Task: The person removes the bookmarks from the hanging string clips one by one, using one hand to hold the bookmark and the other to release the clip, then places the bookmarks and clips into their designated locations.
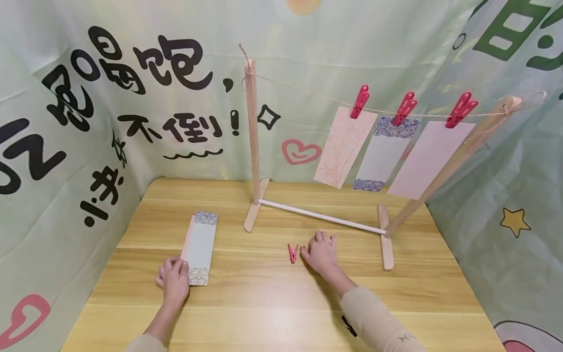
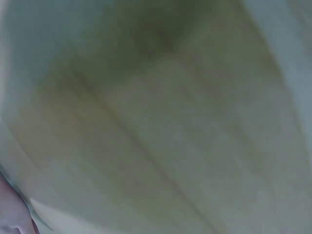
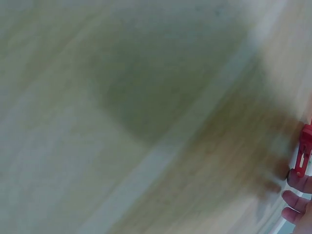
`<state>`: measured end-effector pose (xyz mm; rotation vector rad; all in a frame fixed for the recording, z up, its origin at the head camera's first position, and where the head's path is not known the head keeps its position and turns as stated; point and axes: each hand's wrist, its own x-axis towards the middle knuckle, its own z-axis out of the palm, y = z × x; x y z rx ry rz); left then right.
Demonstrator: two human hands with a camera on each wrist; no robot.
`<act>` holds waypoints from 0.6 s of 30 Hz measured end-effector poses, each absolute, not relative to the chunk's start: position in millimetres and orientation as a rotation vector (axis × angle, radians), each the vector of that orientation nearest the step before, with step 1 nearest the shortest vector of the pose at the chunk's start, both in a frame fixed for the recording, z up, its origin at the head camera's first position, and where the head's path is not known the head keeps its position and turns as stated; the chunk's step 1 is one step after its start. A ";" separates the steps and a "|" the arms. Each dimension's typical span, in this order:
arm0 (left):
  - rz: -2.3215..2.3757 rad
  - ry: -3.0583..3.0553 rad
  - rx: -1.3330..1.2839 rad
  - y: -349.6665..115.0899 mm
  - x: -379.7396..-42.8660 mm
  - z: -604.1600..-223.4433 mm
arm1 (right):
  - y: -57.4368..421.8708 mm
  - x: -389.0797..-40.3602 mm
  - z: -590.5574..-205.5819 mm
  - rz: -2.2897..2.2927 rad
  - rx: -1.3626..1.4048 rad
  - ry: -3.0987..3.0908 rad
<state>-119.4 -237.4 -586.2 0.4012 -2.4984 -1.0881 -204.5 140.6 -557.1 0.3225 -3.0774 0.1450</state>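
Note:
At the left of the table, my left hand (image 1: pixel 173 281) grips the lower left edge of a pale card with blue patterned ends (image 1: pixel 202 249). A pink card (image 1: pixel 187 238) shows from under it. My right hand (image 1: pixel 323 252) rests low on the table with fingers bent, holding a red clothespin (image 3: pixel 303 151) at the fingertips in the right wrist view. Just left of that hand, another red clothespin (image 1: pixel 293 253) lies on the table. The left wrist view catches only a corner of the left hand (image 2: pixel 12 209), not the cards.
A wooden stand with a left post (image 1: pixel 252 132) and a leaning right post (image 1: pixel 470 146) carries a string (image 1: pixel 303 90). From it hang a bamboo-print card (image 1: pixel 345 146), a blue-patterned card (image 1: pixel 384 154) and a plain pink card (image 1: pixel 428 159), each under a red clothespin. A white rod (image 1: pixel 321 216) joins the feet.

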 end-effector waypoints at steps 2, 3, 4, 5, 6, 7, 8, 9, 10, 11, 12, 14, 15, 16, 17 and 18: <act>-1.078 -2.509 0.413 -238.8 -119.6 -587.0 | 140.0 -204.9 -557.2 0.135 0.324 -3.072; -1.071 -2.514 0.417 -239.4 -119.7 -587.2 | 139.7 -204.9 -557.3 0.133 0.325 -3.070; -1.063 -2.517 0.419 -239.8 -119.8 -587.4 | 139.5 -204.9 -557.2 0.131 0.326 -3.071; -1.054 -2.520 0.419 -240.0 -119.9 -587.4 | 139.5 -204.9 -557.2 0.126 0.326 -3.070; -1.044 -2.525 0.419 -240.2 -120.0 -587.4 | 139.4 -205.0 -557.1 0.123 0.325 -3.071; -1.034 -2.529 0.418 -240.6 -120.2 -587.5 | 139.3 -204.9 -556.9 0.119 0.324 -3.072; -1.024 -2.533 0.418 -240.8 -120.4 -587.5 | 139.1 -204.8 -556.7 0.117 0.325 -3.071; -1.016 -2.539 0.417 -241.1 -120.6 -587.2 | 138.9 -204.6 -556.6 0.116 0.325 -3.072; -1.004 -2.547 0.417 -241.3 -120.9 -587.0 | 138.8 -204.6 -556.5 0.112 0.325 -3.073; -0.993 -2.558 0.419 -241.5 -121.1 -586.7 | 138.6 -204.6 -556.5 0.111 0.325 -3.073; -0.983 -2.570 0.422 -241.7 -121.3 -586.4 | 138.5 -204.6 -556.5 0.112 0.325 -3.074; -0.959 -2.599 0.431 -241.9 -121.7 -585.5 | 138.2 -204.5 -556.7 0.115 0.326 -3.072; -0.946 -2.615 0.436 -242.0 -121.9 -585.1 | 138.1 -204.5 -556.8 0.118 0.325 -3.071; -0.934 -2.632 0.443 -242.1 -122.2 -585.0 | 138.0 -204.5 -557.0 0.120 0.322 -3.072; -0.922 -2.648 0.449 -242.1 -122.3 -584.5 | 138.0 -204.5 -557.2 0.122 0.321 -3.070; -0.909 -2.663 0.454 -242.1 -122.5 -584.2 | 137.9 -204.3 -557.4 0.122 0.320 -3.068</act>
